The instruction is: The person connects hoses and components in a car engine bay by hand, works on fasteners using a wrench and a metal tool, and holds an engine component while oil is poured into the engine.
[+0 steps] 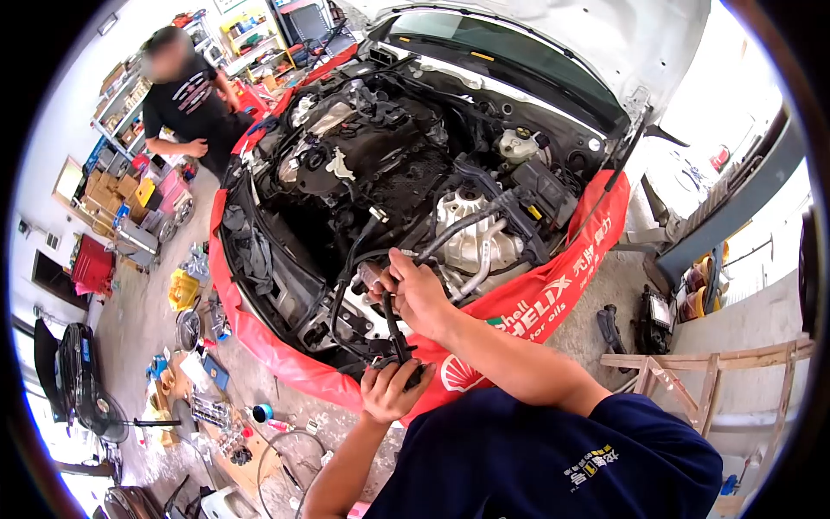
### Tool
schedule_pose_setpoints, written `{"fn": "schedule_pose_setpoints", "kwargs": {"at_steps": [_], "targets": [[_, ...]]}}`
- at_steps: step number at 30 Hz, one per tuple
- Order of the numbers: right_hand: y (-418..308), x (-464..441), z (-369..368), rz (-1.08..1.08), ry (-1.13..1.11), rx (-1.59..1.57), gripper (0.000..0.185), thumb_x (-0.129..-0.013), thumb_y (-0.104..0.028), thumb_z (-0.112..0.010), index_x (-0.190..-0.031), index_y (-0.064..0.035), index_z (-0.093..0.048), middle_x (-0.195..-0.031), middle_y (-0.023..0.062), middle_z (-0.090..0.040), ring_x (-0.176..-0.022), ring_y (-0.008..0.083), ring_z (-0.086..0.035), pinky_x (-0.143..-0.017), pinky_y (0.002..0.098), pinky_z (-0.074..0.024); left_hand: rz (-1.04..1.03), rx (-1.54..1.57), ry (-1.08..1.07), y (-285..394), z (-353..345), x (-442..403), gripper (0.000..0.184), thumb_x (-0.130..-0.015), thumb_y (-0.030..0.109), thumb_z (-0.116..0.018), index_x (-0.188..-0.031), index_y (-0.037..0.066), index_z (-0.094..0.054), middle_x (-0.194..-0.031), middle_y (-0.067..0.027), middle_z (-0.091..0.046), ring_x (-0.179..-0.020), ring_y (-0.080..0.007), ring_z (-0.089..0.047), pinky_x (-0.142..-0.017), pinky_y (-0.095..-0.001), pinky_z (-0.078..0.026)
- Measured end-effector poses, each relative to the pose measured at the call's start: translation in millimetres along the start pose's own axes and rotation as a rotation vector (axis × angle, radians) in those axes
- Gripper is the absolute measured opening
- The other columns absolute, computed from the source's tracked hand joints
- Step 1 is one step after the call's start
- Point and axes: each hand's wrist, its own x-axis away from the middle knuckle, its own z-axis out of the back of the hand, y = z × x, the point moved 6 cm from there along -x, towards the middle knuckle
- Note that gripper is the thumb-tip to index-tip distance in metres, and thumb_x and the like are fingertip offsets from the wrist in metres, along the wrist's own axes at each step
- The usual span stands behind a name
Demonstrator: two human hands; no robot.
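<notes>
At the front of a car's open engine bay [389, 156], my right hand [417, 296] is closed around part of a black wiring harness [394, 334]. Small greyish fittings [370, 277] show beside its fingers. Lower down, near the front edge, my left hand [389, 391] grips the same harness at its lower end, with a dark piece partly hidden under the fingers. A loose black cable with a pale connector [377, 214] rises above both hands. Behind my right hand sits a silver metal housing [467, 227] with hoses crossing it.
A red fender cover [285, 368] drapes the car's front edge. The raised hood [596, 43] is overhead. Another person [190, 99] stands at the car's left side. Tools and parts [212, 411] lie on the floor at left; a wooden frame [709, 372] stands at right.
</notes>
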Motion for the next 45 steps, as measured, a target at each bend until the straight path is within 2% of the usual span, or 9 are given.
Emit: {"fn": "schedule_pose_setpoints", "kwargs": {"at_steps": [14, 20, 26, 32, 34, 37, 40, 41, 45], "targets": [[6, 28, -5, 0.287, -0.241, -0.017, 0.042, -0.097, -0.023, -0.044, -0.058, -0.0107, -0.035, -0.059, 0.0026, -0.038, -0.062, 0.0171, -0.039, -0.070, 0.0365, -0.0395, -0.091, 0.060, -0.267, 4, -42, 41, 0.011, -0.069, 0.020, -0.067, -0.079, 0.022, -0.067, -0.091, 0.0054, -0.061, -0.081, -0.0137, -0.053, -0.076, -0.0343, -0.039], [16, 34, -4, 0.437, -0.246, 0.071, 0.044, -0.099, -0.025, -0.043, -0.059, -0.0086, -0.034, -0.063, 0.0037, -0.038, -0.061, 0.0157, -0.037, -0.066, 0.0364, -0.0399, -0.054, 0.149, -0.411, 3, -63, 78, 0.017, -0.066, 0.021, -0.066, -0.082, 0.016, -0.069, -0.105, -0.0030, -0.058, -0.100, -0.0288, -0.051, -0.086, -0.0458, -0.040], [25, 20, -2, 0.525, -0.216, -0.026, 0.044, -0.099, -0.027, -0.045, -0.061, -0.0061, -0.041, -0.060, 0.0003, -0.037, -0.059, 0.0134, -0.038, -0.062, 0.0311, -0.0410, 0.411, 0.152, -0.119, 9, -36, 75, 0.025, -0.067, 0.018, -0.076, -0.091, 0.019, -0.068, -0.116, -0.0118, -0.052, -0.112, -0.0325, -0.045, -0.099, -0.0499, -0.033], [19, 16, -9, 0.589, -0.265, 0.105, 0.044, -0.100, -0.025, -0.043, -0.061, -0.0074, -0.032, -0.063, 0.0041, -0.037, -0.065, 0.0179, -0.040, -0.073, 0.0384, -0.0419, 1.026, 0.366, 0.142, -29, -42, 79, 0.060, -0.089, 0.027, -0.064, -0.133, 0.002, -0.031, -0.135, -0.0174, -0.038, -0.126, -0.0337, -0.035, -0.100, -0.0466, -0.037], [17, 16, -12, 0.644, -0.243, 0.105, 0.044, -0.100, -0.025, -0.042, -0.061, -0.0070, -0.031, -0.063, 0.0045, -0.038, -0.065, 0.0186, -0.041, -0.082, 0.0411, -0.0432, 1.750, 1.471, 0.277, -37, -91, 123, 0.061, -0.092, 0.043, -0.057, -0.133, 0.005, -0.034, -0.131, -0.0111, -0.045, -0.123, -0.0256, -0.041, -0.099, -0.0445, -0.040], [25, 20, -20, 0.656, -0.179, 0.127, 0.044, -0.100, -0.024, -0.041, -0.062, -0.0065, -0.031, -0.065, 0.0055, -0.039, -0.067, 0.0191, -0.043, -0.089, 0.0430, -0.0415, 1.748, 1.850, 0.182, -27, -107, 102, 0.055, -0.097, 0.046, -0.045, -0.137, 0.011, -0.034, -0.131, -0.0060, -0.046, -0.121, -0.0200, -0.045, -0.099, -0.0414, -0.040], [26, 37, -34, 0.687, -0.083, 0.159, 0.042, -0.101, -0.024, -0.040, -0.063, -0.0056, -0.035, -0.067, 0.0066, -0.042, -0.073, 0.0198, -0.049, -0.090, 0.0374, -0.0415, 1.006, 1.772, 0.172, -32, -70, -25, 0.053, -0.099, 0.046, -0.037, -0.141, 0.013, -0.031, -0.134, -0.0048, -0.045, -0.121, -0.0190, -0.046, -0.100, -0.0359, -0.040], [32, 30, -30, 0.620, -0.095, 0.231, 0.041, -0.100, -0.024, -0.041, -0.064, -0.0054, -0.035, -0.070, 0.0072, -0.046, -0.079, 0.0197, -0.051, -0.090, 0.0350, -0.0414, 1.330, 1.830, 0.244, -35, -89, 15, 0.053, -0.100, 0.046, -0.035, -0.141, 0.013, -0.030, -0.136, -0.0051, -0.043, -0.122, -0.0195, -0.045, -0.101, -0.0355, -0.040], [40, 20, -22, 0.508, -0.013, 0.401, 0.029, -0.097, -0.024, -0.049, -0.081, -0.0005, -0.056, -0.084, 0.0049, -0.061, -0.087, 0.0126, -0.055, -0.083, 0.0269, -0.0420, 1.547, 1.901, 0.291, -64, -125, 93, 0.057, -0.099, 0.049, -0.031, -0.142, 0.011, -0.031, -0.140, -0.0075, -0.041, -0.127, -0.0215, -0.042, -0.104, -0.0364, -0.039]]}}
